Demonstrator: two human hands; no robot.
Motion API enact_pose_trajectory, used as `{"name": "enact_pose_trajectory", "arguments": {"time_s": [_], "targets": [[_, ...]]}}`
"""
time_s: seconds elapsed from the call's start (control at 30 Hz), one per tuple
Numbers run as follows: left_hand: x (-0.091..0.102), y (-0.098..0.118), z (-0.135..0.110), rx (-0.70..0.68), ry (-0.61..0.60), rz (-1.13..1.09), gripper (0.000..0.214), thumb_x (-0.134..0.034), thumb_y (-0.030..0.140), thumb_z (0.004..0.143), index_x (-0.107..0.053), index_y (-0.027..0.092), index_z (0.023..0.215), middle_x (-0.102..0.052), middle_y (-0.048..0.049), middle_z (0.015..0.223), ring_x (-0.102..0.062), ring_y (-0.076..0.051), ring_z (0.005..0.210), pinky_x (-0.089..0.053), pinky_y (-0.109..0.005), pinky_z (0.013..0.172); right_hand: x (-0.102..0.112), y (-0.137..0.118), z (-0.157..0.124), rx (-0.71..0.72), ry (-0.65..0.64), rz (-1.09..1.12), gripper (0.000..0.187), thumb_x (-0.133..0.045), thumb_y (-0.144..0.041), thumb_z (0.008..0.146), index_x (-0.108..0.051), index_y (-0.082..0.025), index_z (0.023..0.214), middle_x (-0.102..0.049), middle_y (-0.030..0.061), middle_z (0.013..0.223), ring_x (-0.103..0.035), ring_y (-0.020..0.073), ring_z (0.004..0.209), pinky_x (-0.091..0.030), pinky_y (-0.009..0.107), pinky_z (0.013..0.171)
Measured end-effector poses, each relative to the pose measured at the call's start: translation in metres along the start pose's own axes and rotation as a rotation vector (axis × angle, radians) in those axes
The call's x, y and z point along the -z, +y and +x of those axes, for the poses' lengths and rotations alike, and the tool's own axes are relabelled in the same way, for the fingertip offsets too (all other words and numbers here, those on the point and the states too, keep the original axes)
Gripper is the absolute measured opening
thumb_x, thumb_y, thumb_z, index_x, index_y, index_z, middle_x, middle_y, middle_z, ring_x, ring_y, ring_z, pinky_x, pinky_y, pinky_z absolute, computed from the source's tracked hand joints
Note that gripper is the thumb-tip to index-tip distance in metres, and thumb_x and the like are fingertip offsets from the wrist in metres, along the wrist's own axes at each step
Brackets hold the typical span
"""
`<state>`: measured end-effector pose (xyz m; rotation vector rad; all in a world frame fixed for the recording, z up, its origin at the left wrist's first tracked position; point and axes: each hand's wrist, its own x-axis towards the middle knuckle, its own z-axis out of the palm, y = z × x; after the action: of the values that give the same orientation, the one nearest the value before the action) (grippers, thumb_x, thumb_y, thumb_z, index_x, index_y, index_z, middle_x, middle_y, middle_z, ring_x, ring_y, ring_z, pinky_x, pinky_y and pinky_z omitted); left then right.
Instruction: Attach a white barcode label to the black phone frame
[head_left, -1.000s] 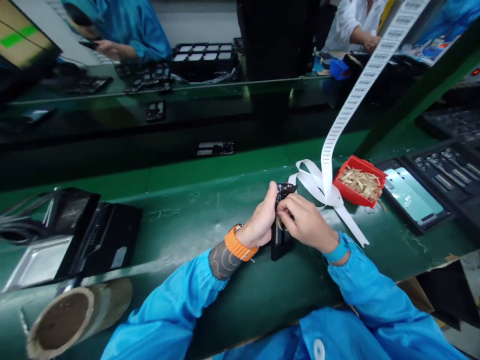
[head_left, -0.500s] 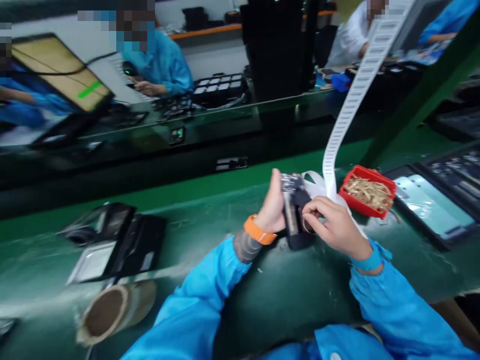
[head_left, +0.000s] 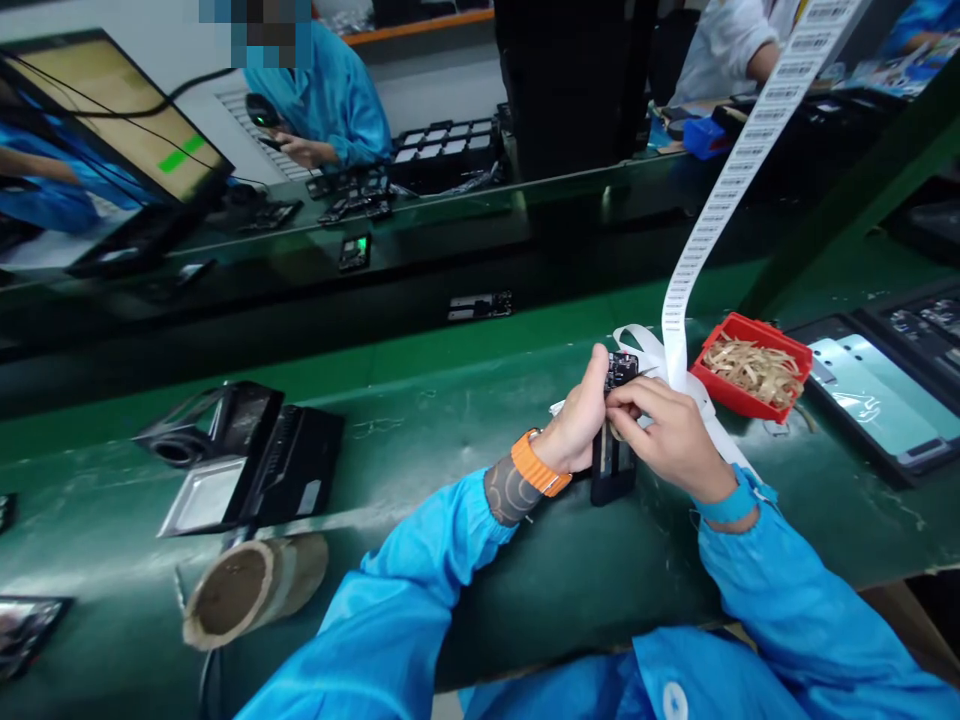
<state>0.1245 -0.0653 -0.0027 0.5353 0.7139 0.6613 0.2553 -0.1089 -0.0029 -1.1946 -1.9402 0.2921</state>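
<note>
My left hand [head_left: 577,425] is closed around the side of an opened phone [head_left: 615,482], a black body with bare circuit board showing at its top end. The phone leans upright just above the bench, and the hand covers much of it. My right hand [head_left: 675,435] pinches with thumb and forefinger against the phone's middle. A small tan sliver shows by those fingertips, but I cannot make out what they hold. Behind the hands, a white strip of printed barcode labels [head_left: 712,215] hangs down to the bench.
A red bin [head_left: 739,395] of tan strips stands right of my hands, beside a tray of phone parts [head_left: 874,400]. To the left lie a black device [head_left: 300,460] and a cardboard tube [head_left: 262,580]. Circuit boards [head_left: 480,305] sit on the dark belt ahead. Co-workers [head_left: 330,100] sit beyond.
The phone has turned more edge-on, with my left hand covering more of it. My right hand's fingertips have moved up toward its board end. The whole view has shifted slightly.
</note>
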Motion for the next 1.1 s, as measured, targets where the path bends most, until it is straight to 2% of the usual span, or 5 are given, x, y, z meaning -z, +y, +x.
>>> {"name": "enact_pose_trajectory", "arguments": {"time_s": [0.3, 0.47, 0.7, 0.93, 1.1], "targets": [[0.005, 0.02, 0.009, 0.005, 0.035, -0.01, 0.07, -0.038, 0.074, 0.096, -0.07, 0.012, 0.103, -0.073, -0.009, 0.083, -0.072, -0.02, 0.074, -0.058, -0.031, 0.074, 0.017, -0.001, -0.001, 0.03, -0.17, -0.04, 0.017, -0.046, -0.017, 0.097, -0.051, -0.023, 0.082, -0.061, 0.0021, 0.076, -0.056, 0.0195, 0.071, -0.043, 0.033, 0.069], [0.01, 0.065, 0.044, 0.083, -0.163, 0.055, 0.075, -0.03, 0.073, 0.097, -0.069, 0.01, 0.11, -0.074, -0.0144, 0.089, -0.074, -0.026, 0.073, -0.062, -0.041, 0.068, 0.091, 0.073, -0.01, -0.4, 0.33, -0.432, 0.011, -0.05, -0.026, 0.093, -0.058, -0.023, 0.085, -0.065, 0.0057, 0.081, -0.059, 0.0222, 0.074, -0.041, 0.034, 0.068], [-0.013, 0.064, 0.11, 0.337, -0.349, 0.208, 0.076, -0.028, 0.069, 0.1, -0.066, 0.007, 0.121, -0.072, -0.0136, 0.074, -0.073, -0.025, 0.066, -0.062, -0.04, 0.066, 0.108, 0.148, -0.033, -0.618, 0.179, -0.638, 0.022, -0.051, -0.033, 0.086, -0.069, -0.021, 0.08, -0.066, 0.0087, 0.072, -0.059, 0.0261, 0.075, -0.04, 0.036, 0.07], [0.01, 0.057, 0.082, 0.273, -0.496, 0.155, 0.088, -0.028, 0.081, 0.092, -0.063, 0.011, 0.132, -0.075, -0.0186, 0.087, -0.075, -0.029, 0.074, -0.061, -0.044, 0.071, 0.107, 0.126, -0.03, -0.566, 0.48, -0.65, 0.021, -0.052, -0.032, 0.089, -0.058, -0.023, 0.072, -0.063, 0.01, 0.079, -0.059, 0.0298, 0.086, -0.046, 0.046, 0.082], [0.036, 0.042, 0.03, 0.221, -0.516, 0.134, 0.09, -0.043, 0.083, 0.086, -0.058, 0.013, 0.141, -0.075, -0.0184, 0.093, -0.075, -0.032, 0.077, -0.06, -0.045, 0.073, 0.06, 0.064, -0.011, -0.364, 0.494, -0.376, 0.011, -0.063, -0.032, 0.088, -0.058, -0.023, 0.083, -0.066, 0.0084, 0.09, -0.063, 0.0284, 0.091, -0.051, 0.047, 0.085]]}}
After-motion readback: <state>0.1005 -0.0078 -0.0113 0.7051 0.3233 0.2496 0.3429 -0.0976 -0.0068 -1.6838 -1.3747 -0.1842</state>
